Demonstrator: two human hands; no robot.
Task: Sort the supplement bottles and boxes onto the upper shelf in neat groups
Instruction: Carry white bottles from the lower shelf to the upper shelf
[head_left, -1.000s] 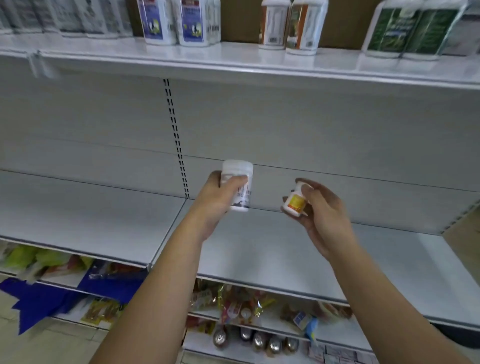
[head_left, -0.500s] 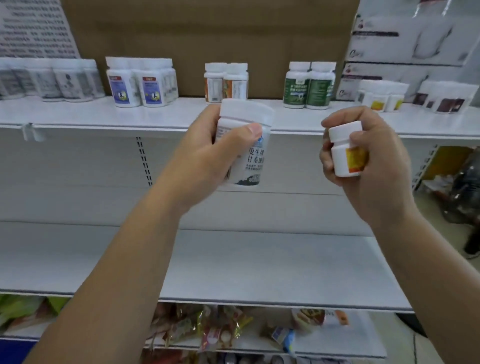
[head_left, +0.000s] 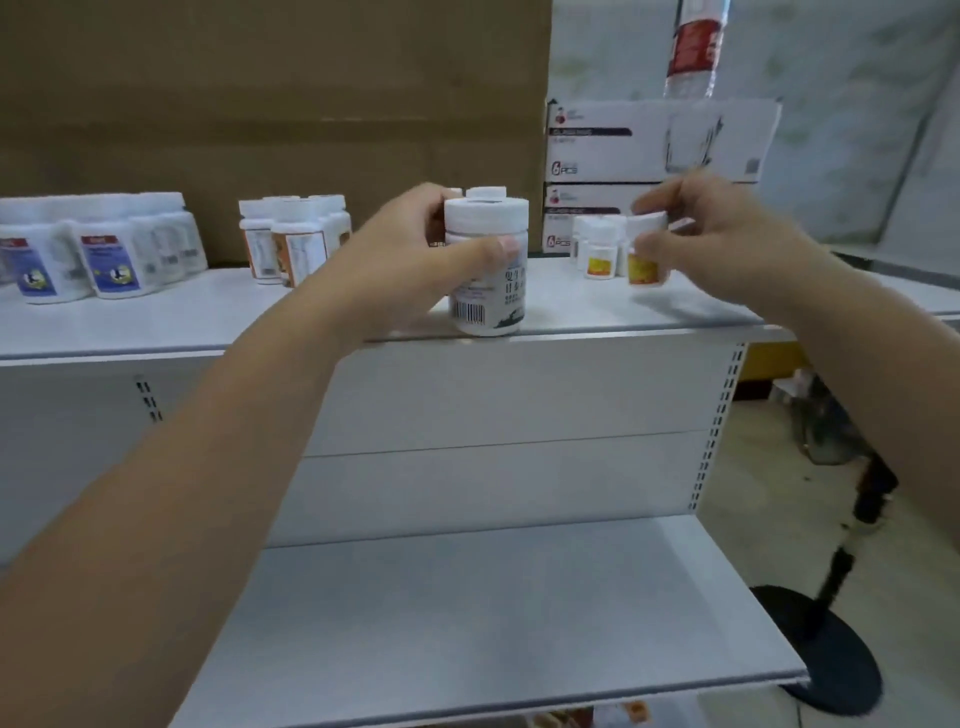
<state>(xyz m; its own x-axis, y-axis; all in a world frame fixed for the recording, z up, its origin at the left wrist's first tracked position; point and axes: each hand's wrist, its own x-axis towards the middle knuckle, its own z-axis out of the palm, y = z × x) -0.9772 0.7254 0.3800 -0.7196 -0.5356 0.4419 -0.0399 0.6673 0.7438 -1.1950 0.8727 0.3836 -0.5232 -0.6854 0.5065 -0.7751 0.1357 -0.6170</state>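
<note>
My left hand (head_left: 415, 260) grips a large white bottle (head_left: 488, 291) with a barcode, held at the front edge of the upper shelf (head_left: 208, 322). My right hand (head_left: 727, 244) pinches a small white bottle with a yellow label (head_left: 644, 260), low over the shelf beside a group of matching small bottles (head_left: 597, 249). Behind the large bottle, other bottles are mostly hidden. Further left stand orange-labelled bottles (head_left: 291, 239) and blue-labelled bottles (head_left: 104, 254).
White cartons (head_left: 649, 145) are stacked at the back right of the upper shelf, in front of a brown cardboard backing (head_left: 260, 104). The lower shelf (head_left: 493, 613) lies below. A black stand base (head_left: 831, 654) sits on the floor at right.
Both hands have risen and reached forward to the upper shelf. The large bottle now sits at the shelf's front edge, and the small bottle has come next to the yellow-labelled group.
</note>
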